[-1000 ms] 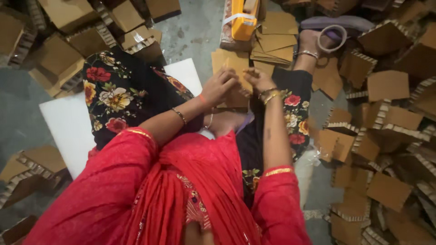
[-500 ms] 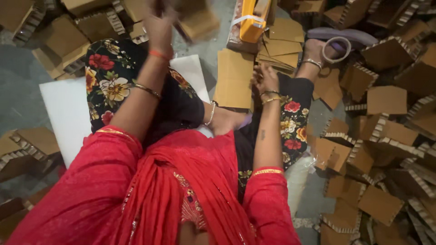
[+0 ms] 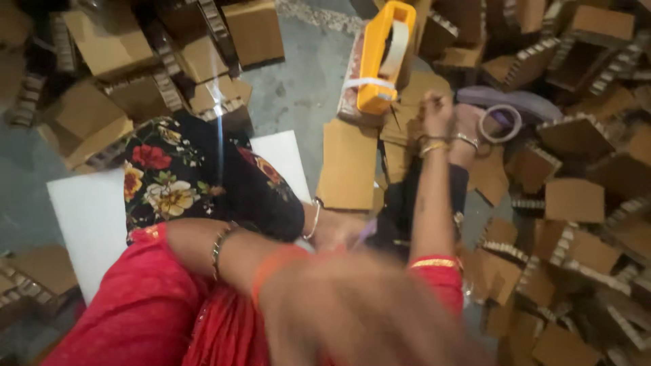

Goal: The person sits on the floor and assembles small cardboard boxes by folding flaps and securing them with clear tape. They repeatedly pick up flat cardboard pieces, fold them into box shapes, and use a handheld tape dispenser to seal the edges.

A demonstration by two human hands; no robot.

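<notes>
Cardboard sheets [image 3: 407, 115] stacked on floor [image 3: 298, 88] beside yellow tape dispenser [image 3: 380, 57]. Right hand [image 3: 437, 112] reaching onto stack, fingers curled at a sheet's edge, hold uncertain. Left hand [image 3: 352, 312] blurred close to camera, finger state unreadable. Best pinch one sheet only, lift cleanly.

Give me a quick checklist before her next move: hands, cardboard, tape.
1. Right hand on the stack of flat cardboard sheets: ok, fingers touch it.
2. Right hand grip closed on a sheet: cannot tell, too small.
3. Left hand free: cannot tell, blurred close to the camera.
4. Yellow tape dispenser near the right hand: ok, beside the stack.
5. Loose tape roll near the right hand: ok, by the foot.
6. Single flat sheet lying in front of the lap: ok.
</notes>
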